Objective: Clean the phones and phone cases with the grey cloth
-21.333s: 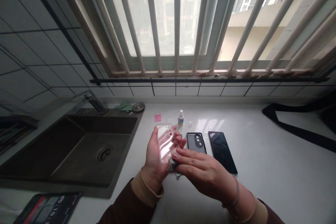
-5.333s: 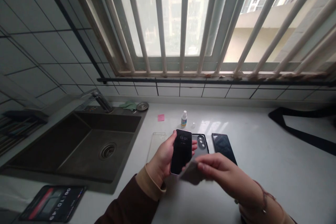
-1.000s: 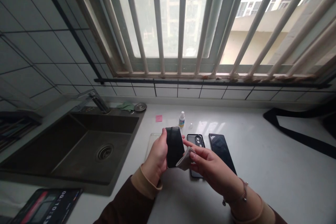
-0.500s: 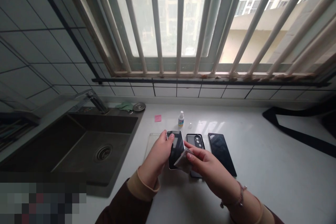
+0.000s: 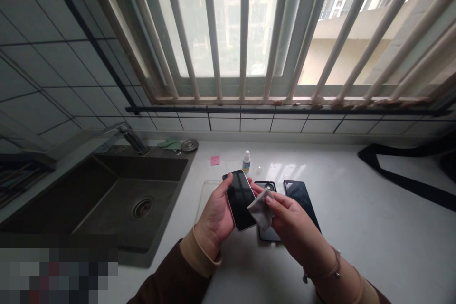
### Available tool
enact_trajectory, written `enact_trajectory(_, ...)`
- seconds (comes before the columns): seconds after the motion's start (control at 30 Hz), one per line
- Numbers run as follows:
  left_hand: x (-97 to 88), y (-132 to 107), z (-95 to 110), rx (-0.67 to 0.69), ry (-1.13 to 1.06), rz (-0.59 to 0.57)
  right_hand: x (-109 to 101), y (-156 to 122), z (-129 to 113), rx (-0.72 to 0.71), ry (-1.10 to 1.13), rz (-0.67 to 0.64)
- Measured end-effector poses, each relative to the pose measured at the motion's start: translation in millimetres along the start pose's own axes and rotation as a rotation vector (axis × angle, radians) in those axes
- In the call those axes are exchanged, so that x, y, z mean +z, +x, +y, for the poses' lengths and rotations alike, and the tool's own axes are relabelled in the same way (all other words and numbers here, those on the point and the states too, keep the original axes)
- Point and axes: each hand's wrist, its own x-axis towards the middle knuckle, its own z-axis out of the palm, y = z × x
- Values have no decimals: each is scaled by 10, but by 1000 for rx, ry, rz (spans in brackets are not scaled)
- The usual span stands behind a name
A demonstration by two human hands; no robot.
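1. Well to the left of the grip, a dark sink (image 5: 117, 209) was set into the white counter (image 5: 374, 247).
2. Just left of the holding hand, a clear case (image 5: 205, 194) was laid flat, partly covered by the wrist.
3. The phone (image 5: 240, 199) was clasped by the left hand (image 5: 218, 206), with the thumb hooked over its upper left edge. It was raised above the counter, its top leaned leftward; a glossy black screen was faced upward, marked by faint pale reflections and framed by a thin light rim with rounded corners.
4. Beyond the grip, a pink note (image 5: 214, 160) and a small white-capped bottle (image 5: 246, 164) were placed.
5. At the phone's lower right edge, a folded grey cloth (image 5: 261, 211) was pinched between thumb and fingers by the right hand (image 5: 294, 225); whether the phone was touched by it could not be told.
6. Below that pinch, a dark-rimmed case (image 5: 270, 235) was partly hidden.
7. Behind the right hand, a dark slab (image 5: 302, 199) was laid flat.
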Motion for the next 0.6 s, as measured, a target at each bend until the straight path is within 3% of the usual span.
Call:
enact_trajectory(0.13, 16, 13, 28, 159, -137, 99, -91, 64, -3, -156, -8, 288)
enact_trajectory(0.2, 10, 26, 36, 226, -198, 134, -126, 85, 23, -209, -28, 363)
enact_trajectory(0.4, 6, 67, -21, 306, -241, 209, -103, 58, 176, -214, -232, 204)
enact_trajectory(0.6, 49, 43, -124, 309, -238, 215, -19, -41, 220, -342, -604, 183)
